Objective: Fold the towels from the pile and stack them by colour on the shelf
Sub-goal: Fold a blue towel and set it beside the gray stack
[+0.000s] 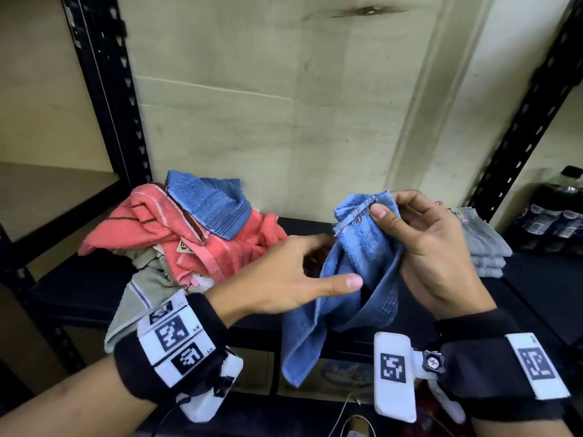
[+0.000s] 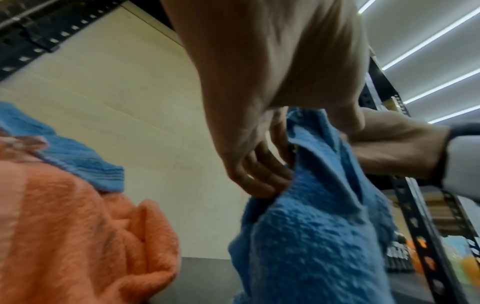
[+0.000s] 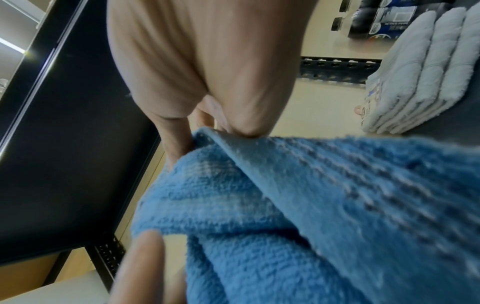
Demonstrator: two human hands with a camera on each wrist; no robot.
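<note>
- Right hand (image 1: 432,247) pinches the blue towel (image 1: 353,279) by its hem; left hand (image 1: 284,279), fingers spread, reaches in.
- Find the opposite corner, pull the hem taut before folding.

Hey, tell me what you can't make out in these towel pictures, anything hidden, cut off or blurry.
- Left hand fingertips: head view, tucked behind the held blue towel; its grip is unclear.
- Pile: lower towels covered by the red and blue ones on top.
- Grey stack: head view, partly behind the right hand; the count is uncertain.
- Red towel's label: too small to read.
- Bottles: cut off by the right edge.
</note>
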